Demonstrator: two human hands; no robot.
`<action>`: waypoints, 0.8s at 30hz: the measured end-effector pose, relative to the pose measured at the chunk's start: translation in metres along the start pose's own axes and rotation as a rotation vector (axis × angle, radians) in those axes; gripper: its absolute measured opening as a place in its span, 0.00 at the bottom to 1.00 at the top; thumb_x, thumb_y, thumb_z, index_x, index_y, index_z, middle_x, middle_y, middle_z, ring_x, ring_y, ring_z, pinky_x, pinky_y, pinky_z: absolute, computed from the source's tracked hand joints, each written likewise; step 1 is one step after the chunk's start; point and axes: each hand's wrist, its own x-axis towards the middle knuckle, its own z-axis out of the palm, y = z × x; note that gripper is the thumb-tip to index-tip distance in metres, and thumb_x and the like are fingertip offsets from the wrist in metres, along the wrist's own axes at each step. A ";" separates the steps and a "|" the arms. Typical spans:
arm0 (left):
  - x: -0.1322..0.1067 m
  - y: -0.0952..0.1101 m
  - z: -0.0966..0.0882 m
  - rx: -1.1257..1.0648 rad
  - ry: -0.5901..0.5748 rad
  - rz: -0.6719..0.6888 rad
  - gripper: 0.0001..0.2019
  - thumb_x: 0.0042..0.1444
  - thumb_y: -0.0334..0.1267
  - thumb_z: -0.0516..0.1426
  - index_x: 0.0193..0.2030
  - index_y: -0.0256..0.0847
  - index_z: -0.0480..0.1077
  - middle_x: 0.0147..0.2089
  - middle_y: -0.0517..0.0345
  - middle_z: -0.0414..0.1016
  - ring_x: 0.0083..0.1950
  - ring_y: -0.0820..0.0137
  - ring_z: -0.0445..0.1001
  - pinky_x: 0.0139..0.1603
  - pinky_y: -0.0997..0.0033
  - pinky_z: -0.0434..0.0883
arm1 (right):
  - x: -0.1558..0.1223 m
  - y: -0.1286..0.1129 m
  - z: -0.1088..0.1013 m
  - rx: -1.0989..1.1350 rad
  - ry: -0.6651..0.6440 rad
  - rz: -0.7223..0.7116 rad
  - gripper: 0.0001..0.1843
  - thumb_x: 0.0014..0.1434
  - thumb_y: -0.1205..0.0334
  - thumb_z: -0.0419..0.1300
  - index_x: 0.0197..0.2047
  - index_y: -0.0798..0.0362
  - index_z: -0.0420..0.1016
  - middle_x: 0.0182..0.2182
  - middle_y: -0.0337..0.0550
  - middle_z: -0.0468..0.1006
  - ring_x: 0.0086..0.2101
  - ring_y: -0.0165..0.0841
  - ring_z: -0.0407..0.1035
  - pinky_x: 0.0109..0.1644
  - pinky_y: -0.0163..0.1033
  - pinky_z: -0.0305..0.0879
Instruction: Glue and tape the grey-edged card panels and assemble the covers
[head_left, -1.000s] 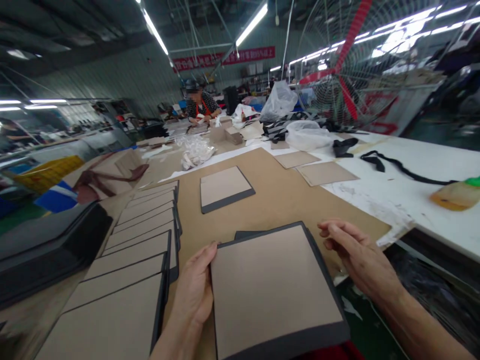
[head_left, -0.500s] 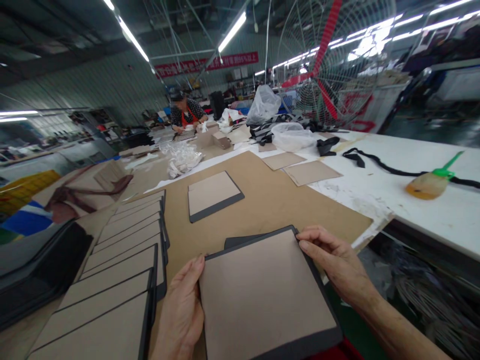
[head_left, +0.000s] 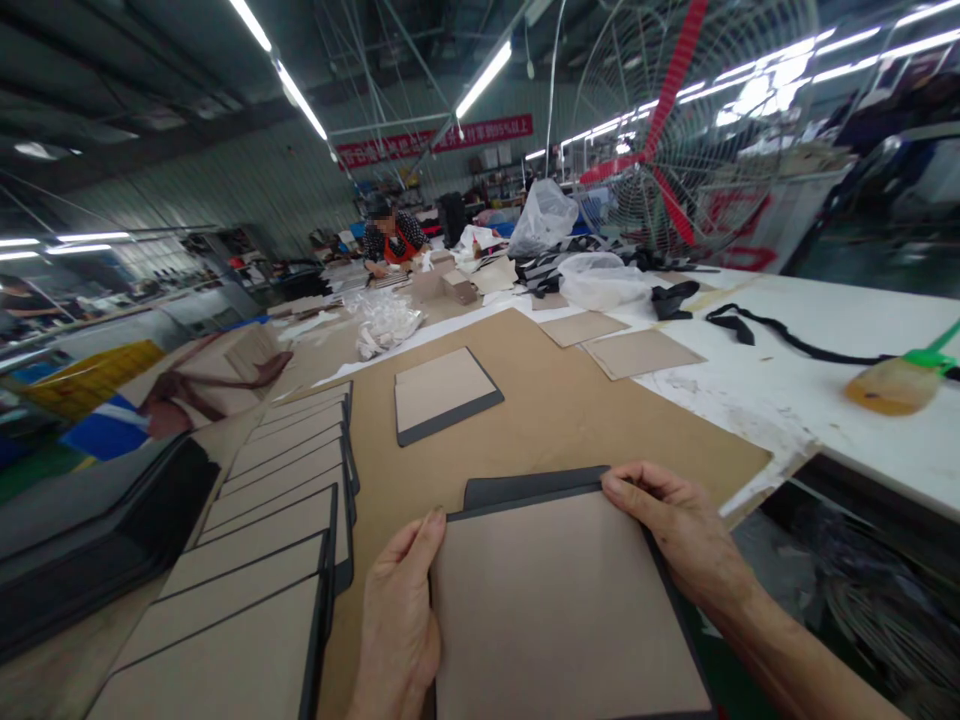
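Observation:
A tan board with a dark border (head_left: 562, 610) lies in front of me on a brown cardboard sheet (head_left: 555, 410). My left hand (head_left: 397, 620) grips its left edge, thumb up along the side. My right hand (head_left: 675, 530) holds its far right corner, fingers curled over the edge. A dark flap (head_left: 525, 488) sticks out from beneath the board's far side. A second bordered board (head_left: 444, 392) lies alone farther up the sheet.
A row of several overlapping bordered boards (head_left: 285, 500) runs along the left. Loose tan sheets (head_left: 637, 350), black straps (head_left: 780, 335), plastic bags (head_left: 600, 275) and a glue brush (head_left: 900, 380) lie on the white table (head_left: 825, 300). Another person (head_left: 394, 240) works far back. A big fan (head_left: 675, 130) stands at the right.
My right hand came down from hovering onto the board's far right corner. The board has slid closer to me, baring the dark flap beneath.

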 end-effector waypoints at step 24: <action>0.050 0.068 -0.015 0.197 -0.295 -0.046 0.22 0.41 0.39 0.69 0.44 0.36 0.76 0.38 0.45 0.82 0.33 0.59 0.80 0.36 0.61 0.76 | 0.033 0.025 -0.036 0.138 0.115 0.040 0.28 0.41 0.41 0.71 0.45 0.43 0.79 0.28 0.41 0.76 0.28 0.35 0.69 0.23 0.32 0.67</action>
